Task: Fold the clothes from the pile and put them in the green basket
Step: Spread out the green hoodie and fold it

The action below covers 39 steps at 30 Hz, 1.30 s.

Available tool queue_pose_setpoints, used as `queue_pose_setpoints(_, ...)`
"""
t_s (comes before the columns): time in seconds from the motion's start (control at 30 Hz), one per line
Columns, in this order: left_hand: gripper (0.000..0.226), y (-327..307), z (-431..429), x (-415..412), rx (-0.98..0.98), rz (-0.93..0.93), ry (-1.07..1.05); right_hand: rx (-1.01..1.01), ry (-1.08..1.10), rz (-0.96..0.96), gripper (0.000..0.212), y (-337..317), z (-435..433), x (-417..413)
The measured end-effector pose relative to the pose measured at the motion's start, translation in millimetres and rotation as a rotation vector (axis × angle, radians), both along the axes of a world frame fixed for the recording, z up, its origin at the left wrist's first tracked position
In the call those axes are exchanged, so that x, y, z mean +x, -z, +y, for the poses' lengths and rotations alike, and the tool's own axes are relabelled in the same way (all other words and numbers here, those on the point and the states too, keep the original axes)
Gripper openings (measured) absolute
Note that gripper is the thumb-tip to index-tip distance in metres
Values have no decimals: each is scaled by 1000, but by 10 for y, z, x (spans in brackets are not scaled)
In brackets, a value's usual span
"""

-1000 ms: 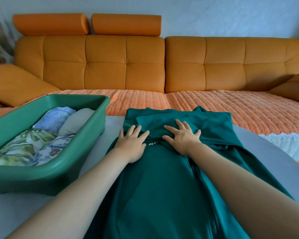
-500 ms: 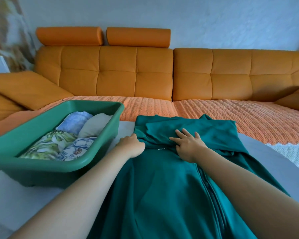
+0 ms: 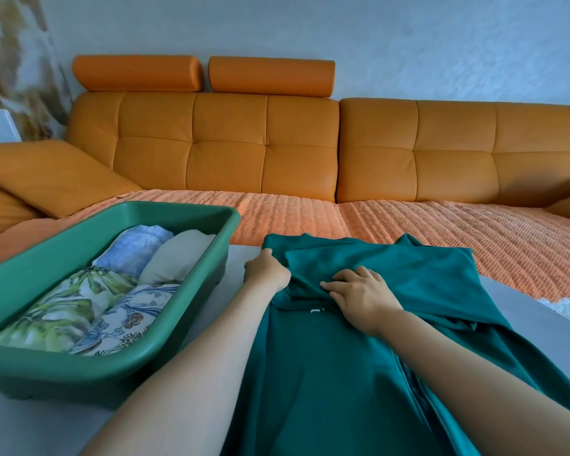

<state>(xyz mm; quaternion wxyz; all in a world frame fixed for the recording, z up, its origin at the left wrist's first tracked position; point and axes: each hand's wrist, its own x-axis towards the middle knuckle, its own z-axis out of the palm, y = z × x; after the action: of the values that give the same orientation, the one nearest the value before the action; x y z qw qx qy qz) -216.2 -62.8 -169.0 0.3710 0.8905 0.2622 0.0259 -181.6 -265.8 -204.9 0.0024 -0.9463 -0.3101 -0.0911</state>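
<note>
Soft, even daylight fills the room, cool and slightly bluish on the wall [image 3: 408, 44]. There is no glare, only a faint shadow under the green basket [image 3: 112, 373]. The wide lens bows the sofa [image 3: 231, 143] and stretches the forearms [image 3: 185, 373] toward the bottom edge. The top-left corner is smeared with blur, while the middle stays fairly sharp.

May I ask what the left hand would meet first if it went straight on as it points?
Likely the blanket on the sofa, past the jacket corner the left hand grips; depth is unclear.

Green basket [image 3: 191, 327] walls the left; table [image 3: 524, 311] right lies open.
</note>
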Motion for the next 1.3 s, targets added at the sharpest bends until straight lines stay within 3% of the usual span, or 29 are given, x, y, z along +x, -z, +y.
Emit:
queue_pose_setpoints(0.1, 73, -70, -107, -54, -69, -138, 34, -57, 2, 64, 44, -36, 31, -2)
queue_pose_setpoints(0.27, 78, -396, -485, -118, 194, -169, 227, -46, -60, 213, 42, -112, -6, -1)
queue_pose_setpoints(0.37, 72, -668, -761, -24, 313, -103, 334, 305, -78, 328, 35, -285, -153, 46)
queue_pose_setpoints(0.47, 60, -911, -1062, 99, 387, -41, 392, 798, 130, 322, 38, -560, -438, 69)
queue_pose_setpoints(0.57, 60, -986, -1429, 258, 397, 0, 486, 1069, 244, 435, 34, -770, -723, 174)
queue_pose_setpoints(0.63, 73, -854, -1688, 333, 341, 45, 612, 1148, 289, 507, 32, -808, -896, 258)
queue_pose_setpoints(0.73, 97, -520, -1931, 396, 291, 184, 720, 1016, 388, 502, 48, -727, -1109, 364)
queue_pose_setpoints(0.87, 80, -457, -1942, 499, -166, 132, 580, 715, 327, 488, 51, -600, -1182, 361)
queue_pose_setpoints(1.0, 61, -558, -1589, 497, 170, -48, 511, 486, 291, 514, 53, -554, -1048, 344)
queue_pose_setpoints(1.1, 55, -497, -1367, 456, 472, -14, 582, 416, 352, 565, 63, -536, -938, 393)
queue_pose_setpoints(1.2, 64, -363, -1270, 449, 542, 167, 652, 507, 311, 580, 57, -539, -885, 424)
queue_pose_setpoints(1.3, 77, -340, -1186, 520, 561, 199, 672, 627, 245, 442, 42, -550, -933, 437)
